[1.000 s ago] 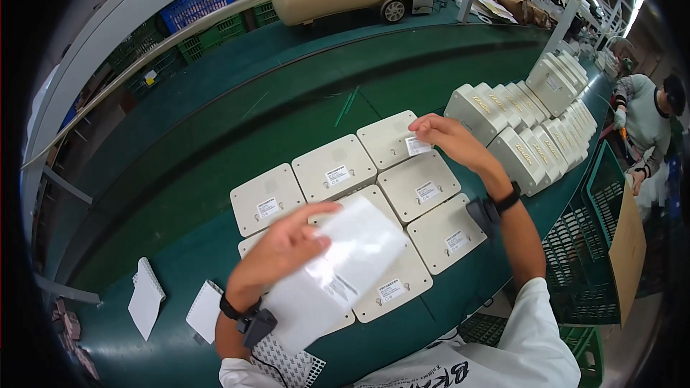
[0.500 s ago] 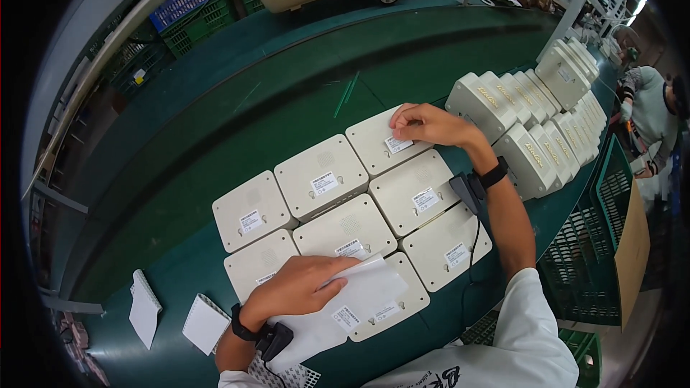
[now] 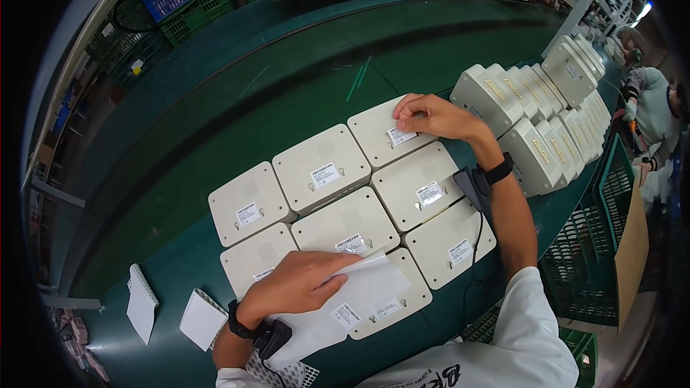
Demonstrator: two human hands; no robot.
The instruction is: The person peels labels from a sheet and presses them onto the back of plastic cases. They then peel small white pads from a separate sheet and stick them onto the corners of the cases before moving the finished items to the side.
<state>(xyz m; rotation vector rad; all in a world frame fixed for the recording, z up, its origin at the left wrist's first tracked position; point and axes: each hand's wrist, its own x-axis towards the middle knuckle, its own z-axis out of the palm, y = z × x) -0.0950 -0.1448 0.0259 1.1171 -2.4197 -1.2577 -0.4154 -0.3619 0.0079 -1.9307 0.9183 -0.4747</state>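
The smooth, dark green surface (image 3: 172, 255) has a faint sheen. On it, off-white, square, round-cornered boxes (image 3: 309, 152) look like matt plastic — their white rectangular labels (image 3: 324, 175) like faintly glossy paper. Toward the near edge, a thin white sheet (image 3: 309, 327) looks slick; near the left edge, a folded white sheet (image 3: 142, 312) looks matt.

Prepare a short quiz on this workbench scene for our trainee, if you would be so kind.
1. Multiple choice: what does the left hand hold? A) a pen; B) a white sheet; C) a screwdriver.
2. True or false: the right hand is at the label of a beige box.
3. Count: how many boxes lie flat in the far row, the one furthest from the person?

Key: 1. B; 2. True; 3. Three.
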